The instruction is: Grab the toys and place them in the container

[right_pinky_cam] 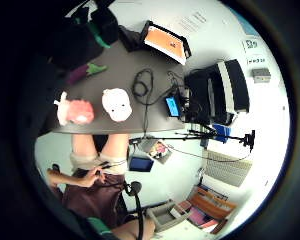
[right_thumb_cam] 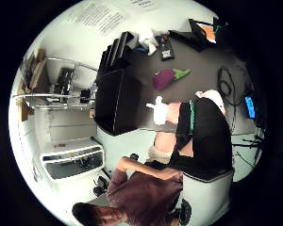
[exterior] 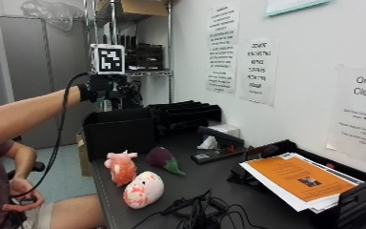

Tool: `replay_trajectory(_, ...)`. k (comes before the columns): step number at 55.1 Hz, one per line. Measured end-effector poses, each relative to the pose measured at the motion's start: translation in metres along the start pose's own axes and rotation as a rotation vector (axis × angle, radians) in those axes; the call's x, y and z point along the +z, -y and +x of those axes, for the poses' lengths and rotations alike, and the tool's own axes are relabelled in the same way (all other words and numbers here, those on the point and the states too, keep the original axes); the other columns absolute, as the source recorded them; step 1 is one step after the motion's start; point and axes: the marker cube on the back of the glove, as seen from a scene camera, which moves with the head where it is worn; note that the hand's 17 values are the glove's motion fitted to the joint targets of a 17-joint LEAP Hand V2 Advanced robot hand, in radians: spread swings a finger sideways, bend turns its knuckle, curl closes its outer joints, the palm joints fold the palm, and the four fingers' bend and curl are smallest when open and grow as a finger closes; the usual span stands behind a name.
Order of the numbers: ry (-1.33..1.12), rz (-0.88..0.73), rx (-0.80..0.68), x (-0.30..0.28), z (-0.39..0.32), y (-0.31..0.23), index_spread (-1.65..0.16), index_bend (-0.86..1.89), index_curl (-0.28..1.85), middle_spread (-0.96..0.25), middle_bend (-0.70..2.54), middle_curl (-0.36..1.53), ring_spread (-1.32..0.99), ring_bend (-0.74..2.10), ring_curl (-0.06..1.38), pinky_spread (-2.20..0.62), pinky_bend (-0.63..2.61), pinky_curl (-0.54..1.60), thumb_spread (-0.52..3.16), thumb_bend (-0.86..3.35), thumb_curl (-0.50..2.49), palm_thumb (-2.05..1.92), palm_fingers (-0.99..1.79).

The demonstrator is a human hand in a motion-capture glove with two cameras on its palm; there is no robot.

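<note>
three toys [exterior: 144,176] near table [exterior: 215,183] edge

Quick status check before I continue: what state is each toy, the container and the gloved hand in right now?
Pink plush: upright on table, untouched.
White plush: lying on table, untouched.
Purple eggplant toy: lying on table, untouched.
Black container: open-topped; contents not visible.
Gloved right hand: raised above container; fingers unclear.
</note>
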Motion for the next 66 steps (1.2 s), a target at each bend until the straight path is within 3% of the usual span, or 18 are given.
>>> replay_trajectory(11, -0.022, -0.045, 0.116, 0.007, 0.012, 0.018, -0.15, 0.10, 0.09, -0.06, 0.25, 0.12, -0.13, 0.47, 0.16, -0.01, 0.55, 0.21, 1.13, 0.26, 0.10, 0.22, 0.35)
replay_trajectory(24, 0.015, -0.076, 0.101, 0.024, 0.014, 0.034, -0.18, 0.09, 0.08, -0.11, 0.21, 0.20, -0.15, 0.66, 0.24, -0.01, 0.81, 0.31, 1.48, 0.26, 0.18, 0.14, 0.07)
replay_trajectory(31, -0.038, -0.108, 0.133, 0.046, 0.020, 0.045, -0.19, 0.12, 0.11, -0.12, 0.23, 0.24, -0.15, 0.68, 0.26, 0.00, 0.88, 0.33, 1.54, 0.24, 0.21, 0.10, -0.01)
replay_trajectory(34, -0.053, -0.124, 0.080, 0.059, 0.025, 0.048, -0.19, 0.11, 0.12, -0.12, 0.23, 0.26, -0.13, 0.66, 0.26, 0.00, 0.92, 0.34, 1.54, 0.23, 0.22, 0.08, -0.05)
replay_trajectory(37, -0.078, -0.139, 0.099, 0.079, 0.031, 0.055, -0.19, 0.04, 0.11, -0.07, 0.21, 0.27, -0.10, 0.63, 0.25, 0.01, 0.98, 0.36, 1.52, 0.20, 0.22, 0.05, -0.16)
replay_trajectory(56, -0.035, -0.441, 0.198, 0.271, 0.055, 0.065, -0.18, 0.00, 0.06, 0.08, 0.14, 0.26, 0.04, 0.59, 0.25, 0.05, 1.23, 0.41, 1.33, 0.02, 0.25, -0.01, -0.30)
replay_trajectory(65, -0.054, -0.289, 0.200, 0.294, 0.065, 0.069, -0.21, 0.05, 0.05, 0.11, 0.13, 0.24, 0.05, 0.75, 0.29, 0.03, 1.30, 0.42, 1.28, 0.01, 0.29, 0.06, -0.17)
replay_trajectory(66, -0.079, -0.268, 0.204, 0.294, 0.067, 0.070, -0.22, 0.09, 0.06, 0.10, 0.17, 0.25, 0.01, 0.87, 0.33, 0.00, 1.27, 0.41, 1.30, 0.06, 0.31, 0.15, 0.05)
